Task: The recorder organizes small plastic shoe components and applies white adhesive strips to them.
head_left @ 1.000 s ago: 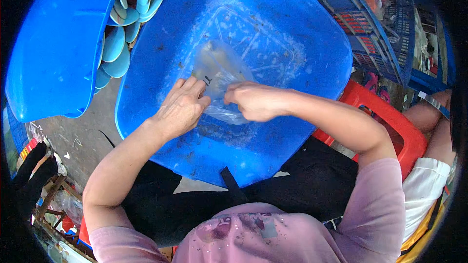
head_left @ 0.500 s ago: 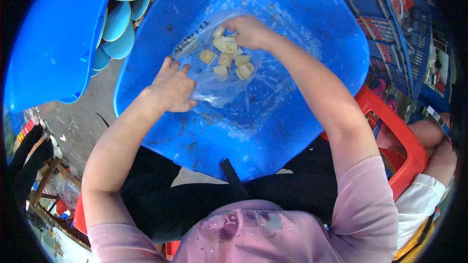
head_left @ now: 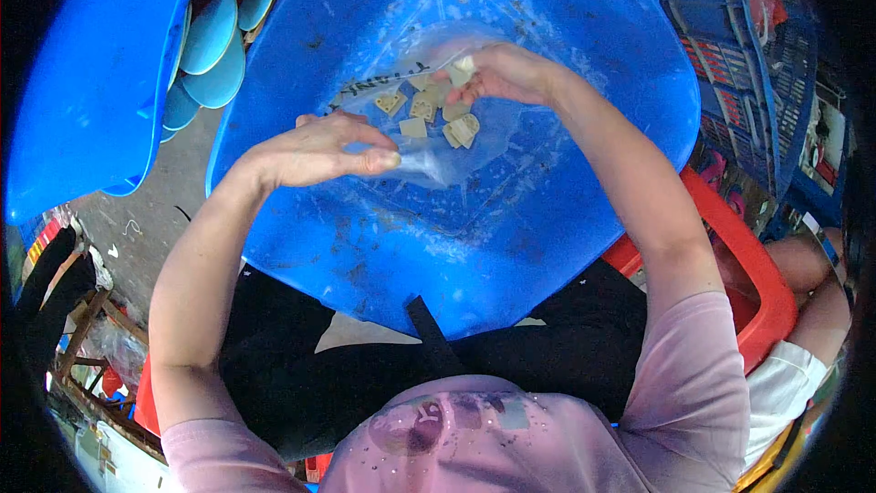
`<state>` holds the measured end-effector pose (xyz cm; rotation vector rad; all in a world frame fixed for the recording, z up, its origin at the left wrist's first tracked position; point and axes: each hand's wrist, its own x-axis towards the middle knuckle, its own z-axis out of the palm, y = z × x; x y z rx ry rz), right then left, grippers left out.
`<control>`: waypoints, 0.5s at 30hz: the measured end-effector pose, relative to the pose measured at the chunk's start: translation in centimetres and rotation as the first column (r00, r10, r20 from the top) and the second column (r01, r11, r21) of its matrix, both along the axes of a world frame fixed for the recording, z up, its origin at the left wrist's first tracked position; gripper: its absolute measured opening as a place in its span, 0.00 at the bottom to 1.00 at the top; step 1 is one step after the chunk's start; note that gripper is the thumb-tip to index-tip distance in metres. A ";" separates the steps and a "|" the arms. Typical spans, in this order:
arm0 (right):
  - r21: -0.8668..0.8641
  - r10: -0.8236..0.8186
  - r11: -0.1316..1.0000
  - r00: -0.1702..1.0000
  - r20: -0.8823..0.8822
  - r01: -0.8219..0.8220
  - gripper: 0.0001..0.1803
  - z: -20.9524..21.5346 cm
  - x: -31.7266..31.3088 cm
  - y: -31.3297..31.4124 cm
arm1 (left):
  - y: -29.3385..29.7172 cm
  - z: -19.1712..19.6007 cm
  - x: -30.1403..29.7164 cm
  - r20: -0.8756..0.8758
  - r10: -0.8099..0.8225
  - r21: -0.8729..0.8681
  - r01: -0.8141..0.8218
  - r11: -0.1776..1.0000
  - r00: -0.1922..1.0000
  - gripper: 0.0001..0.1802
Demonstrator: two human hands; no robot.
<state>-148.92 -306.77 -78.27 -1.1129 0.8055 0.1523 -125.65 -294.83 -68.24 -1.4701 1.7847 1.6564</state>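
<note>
A clear plastic bag with dark lettering lies on the blue plastic surface. Several small cream-coloured blocks with rounded ends and dotted faces, one of them a block, rest in or under its film; I cannot tell which for each. My left hand is at the bag's near left edge, thumb and forefinger pinched on the film. At the far right side of the bag, my right hand has its fingers curled round a pale cream block. Film partly covers those fingertips.
A blue plastic tub or chair back stands at the left, beside stacked light-blue oval pieces. Blue crates stand at the far right. Near them are a red plastic chair and another person's bare arm or leg.
My right hand has drawn back to the right and now holds a cream block. My left hand has turned and moved right, its thumb and forefinger closing on the bag's edge.
</note>
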 end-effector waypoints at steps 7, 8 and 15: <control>0.664 -0.248 0.738 0.867 0.432 -0.120 0.28 2.3 -0.7 0.8 | -1.9 1.2 -4.0 -0.245 0.523 -0.348 -0.578 0.738 0.816 0.26; 0.662 -0.274 0.739 0.840 0.468 -0.128 0.29 2.8 -0.5 1.1 | -1.7 1.1 -4.1 -0.242 0.523 -0.351 -0.576 0.738 0.817 0.26; 0.679 -0.283 0.721 0.836 0.470 -0.137 0.26 3.8 1.1 2.1 | -0.3 -0.2 -6.1 -0.257 0.544 -0.550 -0.584 0.597 0.799 0.27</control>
